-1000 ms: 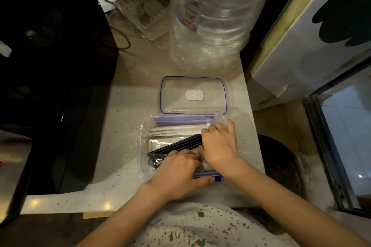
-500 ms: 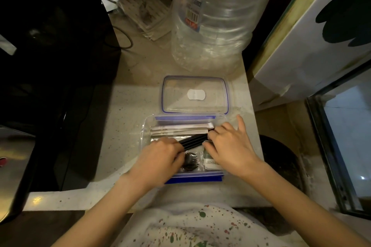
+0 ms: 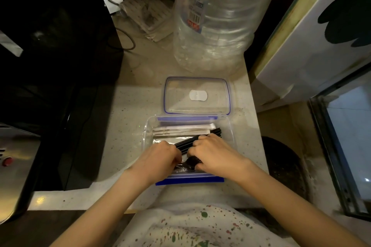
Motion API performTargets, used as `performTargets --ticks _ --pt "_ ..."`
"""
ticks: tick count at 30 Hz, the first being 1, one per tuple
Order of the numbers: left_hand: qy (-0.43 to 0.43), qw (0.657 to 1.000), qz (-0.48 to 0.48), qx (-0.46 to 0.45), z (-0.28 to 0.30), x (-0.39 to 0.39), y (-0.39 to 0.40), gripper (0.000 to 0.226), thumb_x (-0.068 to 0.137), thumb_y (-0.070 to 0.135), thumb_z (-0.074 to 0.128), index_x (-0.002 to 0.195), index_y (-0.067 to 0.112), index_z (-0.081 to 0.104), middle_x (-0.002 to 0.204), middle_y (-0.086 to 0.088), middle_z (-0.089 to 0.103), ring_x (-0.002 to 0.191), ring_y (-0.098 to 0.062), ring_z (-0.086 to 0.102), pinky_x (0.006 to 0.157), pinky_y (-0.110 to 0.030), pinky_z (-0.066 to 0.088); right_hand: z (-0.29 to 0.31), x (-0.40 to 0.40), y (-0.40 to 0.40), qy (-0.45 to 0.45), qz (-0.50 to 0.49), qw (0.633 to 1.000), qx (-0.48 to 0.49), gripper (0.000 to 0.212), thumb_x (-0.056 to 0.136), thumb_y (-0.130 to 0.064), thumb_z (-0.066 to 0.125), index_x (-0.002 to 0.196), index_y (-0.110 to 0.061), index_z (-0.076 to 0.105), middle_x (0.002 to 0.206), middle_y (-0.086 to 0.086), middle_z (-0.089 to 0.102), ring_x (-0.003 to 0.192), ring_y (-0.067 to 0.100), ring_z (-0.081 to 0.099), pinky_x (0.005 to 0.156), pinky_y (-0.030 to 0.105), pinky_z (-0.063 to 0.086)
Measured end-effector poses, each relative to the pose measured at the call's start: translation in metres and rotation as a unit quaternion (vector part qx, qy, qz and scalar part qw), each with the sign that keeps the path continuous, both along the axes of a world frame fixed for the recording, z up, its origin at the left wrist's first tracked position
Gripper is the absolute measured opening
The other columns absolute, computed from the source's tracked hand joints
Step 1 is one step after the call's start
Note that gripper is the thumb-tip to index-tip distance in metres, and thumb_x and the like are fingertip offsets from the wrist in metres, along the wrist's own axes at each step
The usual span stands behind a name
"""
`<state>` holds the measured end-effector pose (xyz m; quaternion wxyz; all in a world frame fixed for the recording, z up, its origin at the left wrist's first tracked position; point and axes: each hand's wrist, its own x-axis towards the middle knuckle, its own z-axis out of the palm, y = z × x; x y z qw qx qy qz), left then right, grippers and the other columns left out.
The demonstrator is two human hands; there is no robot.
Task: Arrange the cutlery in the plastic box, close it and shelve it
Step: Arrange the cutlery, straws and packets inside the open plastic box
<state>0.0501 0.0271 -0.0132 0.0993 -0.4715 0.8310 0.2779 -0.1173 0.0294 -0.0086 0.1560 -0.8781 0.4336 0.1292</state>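
Open clear box [image 3: 147, 136] on the counter [image 3: 128, 110], lid [image 3: 196, 96] lying just behind it, left hand [image 3: 160, 156] and right hand [image 3: 212, 152] inside, fingers curled on black cutlery [image 3: 186, 143], wrapped chopsticks [image 3: 180, 129] along the far wall, big water bottle [image 3: 216, 20] behind

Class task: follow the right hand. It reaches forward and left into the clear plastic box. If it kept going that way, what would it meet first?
Probably the black cutlery bundle under the right hand's fingers, then the paper-wrapped pieces at the box's far wall; depth is unclear.

Speckled counter [image 3: 128, 106]: box [image 3: 147, 132], lid [image 3: 196, 86], jug [image 3: 212, 26]
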Motion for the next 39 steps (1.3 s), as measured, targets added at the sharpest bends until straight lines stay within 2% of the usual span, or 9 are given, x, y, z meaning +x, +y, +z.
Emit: performTargets --ticks 6,8,10,12,17,22,30,36,39 --pt "-0.049 0.998 -0.028 -0.031 0.007 -0.005 -0.01 0.017 0.086 0.014 0.052 0.085 0.015 0.069 0.079 -0.006 0.063 0.077 -0.021 0.061 0.07 -0.032 0.052 0.0 0.01 -0.007 -0.02 -0.006 1.0 0.011 0.025 0.082 -0.031 0.062 0.097 -0.011 0.066 0.093 0.005 0.064 0.094 0.022 0.051 0.071 0.031 0.031" --pt "-0.058 0.997 -0.035 -0.027 0.007 -0.005 -0.013 0.018 0.086 0.018 0.053 0.083 0.014 0.07 0.071 -0.003 0.056 0.072 -0.018 0.056 0.066 -0.029 0.048 0.001 0.014 -0.007 -0.035 -0.018 0.999 0.035 0.028 0.085 -0.038 0.06 0.092 -0.012 0.067 0.088 0.005 0.066 0.088 0.022 0.055 0.074 0.033 0.035" --pt "-0.059 0.998 -0.034 -0.006 0.008 -0.003 -0.017 0.021 0.086 0.025 0.054 0.085 0.014 0.072 0.076 -0.004 0.065 0.074 -0.019 0.062 0.068 -0.028 0.051 0.003 0.018 -0.007 -0.037 -0.013 0.998 0.051 0.028 0.087 -0.039 0.06 0.096 -0.013 0.067 0.092 0.007 0.068 0.089 0.023 0.058 0.079 0.035 0.038" --pt "-0.066 0.997 -0.034 0.019 0.01 -0.002 -0.021 0.027 0.089 0.029 0.052 0.089 0.013 0.073 0.085 -0.007 0.071 0.079 -0.021 0.065 0.072 -0.031 0.054 0.003 0.022 -0.007 -0.039 -0.017 0.998 0.054 0.026 0.088 -0.034 0.06 0.099 -0.01 0.067 0.096 0.009 0.067 0.089 0.025 0.06 0.074 0.035 0.042" --pt "-0.105 0.992 -0.069 -0.011 0.011 -0.001 -0.028 0.025 0.091 0.025 0.049 0.093 0.011 0.07 0.098 -0.009 0.068 0.088 -0.024 0.064 0.078 -0.032 0.053 -0.002 0.03 -0.006 -0.045 -0.049 0.995 0.072 0.023 0.084 -0.026 0.066 0.097 -0.007 0.066 0.096 0.01 0.066 0.083 0.026 0.062 0.064 0.032 0.043" --pt "-0.125 0.988 -0.085 -0.022 0.014 0.001 -0.032 0.023 0.092 0.022 0.047 0.091 0.009 0.067 0.098 -0.008 0.067 0.086 -0.02 0.063 0.071 -0.026 0.046 -0.006 0.031 -0.007 -0.073 -0.109 0.983 0.126 0.015 0.08 -0.02 0.07 0.087 -0.007 0.068 0.088 0.01 0.068 0.079 0.023 0.062 0.061 0.03 0.046" --pt "-0.126 0.984 -0.114 -0.045 0.012 0.005 -0.035 0.021 0.09 0.023 0.052 0.094 0.013 0.069 0.098 -0.007 0.068 0.088 -0.022 0.064 0.079 -0.031 0.052 -0.004 0.033 -0.01 -0.075 -0.165 0.974 0.136 0.015 0.081 -0.012 0.07 0.094 -0.008 0.067 0.096 0.011 0.068 0.09 0.026 0.061 0.079 0.038 0.053" --pt "-0.121 0.985 -0.111 -0.058 0.011 0.006 -0.031 0.021 0.091 0.021 0.049 0.094 0.013 0.069 0.098 -0.006 0.068 0.088 -0.021 0.064 0.08 -0.03 0.052 -0.005 0.032 -0.008 -0.092 -0.176 0.967 0.161 0.02 0.08 -0.005 0.066 0.1 -0.004 0.066 0.099 0.013 0.066 0.092 0.027 0.061 0.073 0.035 0.05" --pt "-0.11 0.985 -0.115 -0.066 0.012 0.007 -0.029 0.022 0.091 0.022 0.05 0.094 0.013 0.07 0.098 -0.006 0.067 0.089 -0.021 0.063 0.074 -0.029 0.048 -0.002 0.024 -0.007 -0.126 -0.176 0.963 0.163 0.024 0.08 -0.008 0.067 0.104 -0.007 0.065 0.106 0.01 0.065 0.098 0.023 0.059 0.079 0.034 0.052"
